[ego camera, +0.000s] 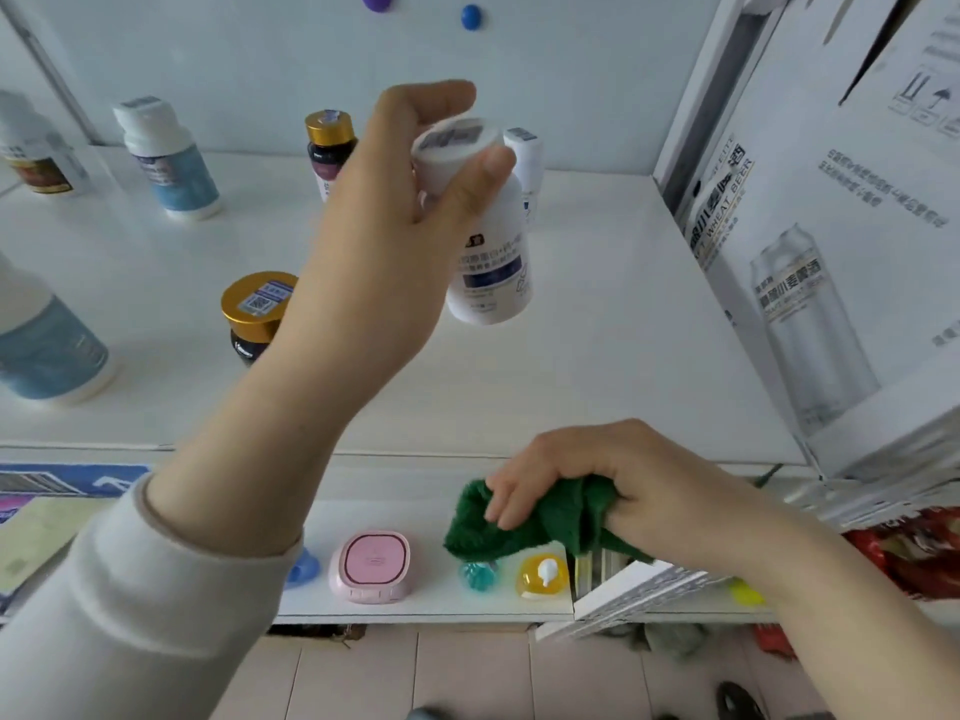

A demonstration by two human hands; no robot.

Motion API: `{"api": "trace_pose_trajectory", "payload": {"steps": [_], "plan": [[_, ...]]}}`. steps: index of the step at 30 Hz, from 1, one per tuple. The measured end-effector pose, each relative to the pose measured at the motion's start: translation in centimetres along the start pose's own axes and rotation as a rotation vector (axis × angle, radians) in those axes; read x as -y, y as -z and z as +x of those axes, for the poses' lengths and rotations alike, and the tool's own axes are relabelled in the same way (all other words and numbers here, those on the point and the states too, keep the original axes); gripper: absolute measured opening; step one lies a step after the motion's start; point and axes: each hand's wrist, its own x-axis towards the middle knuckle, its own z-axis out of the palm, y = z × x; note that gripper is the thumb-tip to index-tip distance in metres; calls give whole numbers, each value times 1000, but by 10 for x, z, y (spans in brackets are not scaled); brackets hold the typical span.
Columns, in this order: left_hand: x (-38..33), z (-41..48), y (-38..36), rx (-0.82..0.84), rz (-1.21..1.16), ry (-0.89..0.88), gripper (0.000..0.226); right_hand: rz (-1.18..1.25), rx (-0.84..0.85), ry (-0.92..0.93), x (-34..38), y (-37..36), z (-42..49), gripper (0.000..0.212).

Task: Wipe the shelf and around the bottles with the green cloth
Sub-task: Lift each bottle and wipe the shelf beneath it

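Head camera shows me the left hand (395,226) pinching a white bottle (491,267) by its cap, tilted above the white shelf (597,356). My right hand (639,491) is curled round the green cloth (530,522), which is bunched under its fingers, below the shelf's front edge and well apart from the bottle.

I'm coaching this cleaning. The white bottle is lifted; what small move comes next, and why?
Probably raise the right hand with the green cloth onto the shelf and wipe beneath the white bottle: the left hand holds it clear by its cap, while the cloth sits below the shelf edge.
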Motion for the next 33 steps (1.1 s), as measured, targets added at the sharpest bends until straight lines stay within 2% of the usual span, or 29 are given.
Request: {"api": "trace_pose_trajectory", "payload": {"steps": [2,3,6,8,10,13,18,21,22,24,26,27,30,33], "plan": [[0,-4,-3,35,9,18,24,56,-157,-74,6,15,-13,70],[0,-6,-4,46,12,25,25,57,-315,-121,4,27,-18,70],[3,-12,-7,80,38,55,28,-158,-793,-322,-17,61,-21,63],[6,-15,-10,103,62,71,34,-265,-937,-467,-37,68,-15,55],[9,-18,-13,123,84,80,35,-351,-934,-525,-44,59,-8,52],[12,-19,-12,129,83,76,35,-347,-835,-451,-27,24,-2,53],[12,-17,-10,112,64,62,34,-128,-680,-187,7,-54,-6,58],[14,-17,-13,129,77,48,35,3,-556,-207,18,-58,-16,63],[16,-18,-14,138,75,48,35,9,-585,-235,20,-50,-21,64],[19,-18,-15,151,82,48,36,-44,-774,-273,17,-21,-31,65],[22,-18,-16,162,81,54,37,-164,-957,-360,5,16,-34,59],[24,-19,-18,172,77,60,37,-247,-997,-417,-5,32,-31,55],[28,-20,-24,223,87,69,37,-406,-992,-519,-33,52,-14,50],[33,-23,-30,266,79,92,36,-461,-885,-459,-35,34,-3,54]]}}
